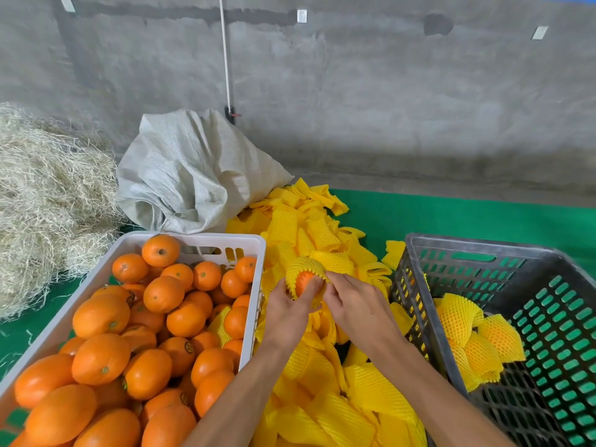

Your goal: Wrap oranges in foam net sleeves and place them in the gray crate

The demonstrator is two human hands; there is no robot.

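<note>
Both forearms reach over the loose yellow foam sleeves [322, 398] as my left hand [287, 304] grips the round orange [304, 280] while my right hand [351, 301] pinches its yellow foam net sleeve [304, 264] half on; next, I judge, pull it fully over, then carry it right to the gray plastic crate [451, 250].

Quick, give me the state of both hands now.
Left hand: holding the orange, half inside a yellow foam net sleeve.
Right hand: pinching the sleeve's edge.

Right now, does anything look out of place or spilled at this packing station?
One thing: a loose yellow foam sleeve lies among the bare oranges in the white crate, away from the sleeve pile. Otherwise normal: both hands work a sleeve over an orange, and wrapped oranges sit in the gray crate.
</note>
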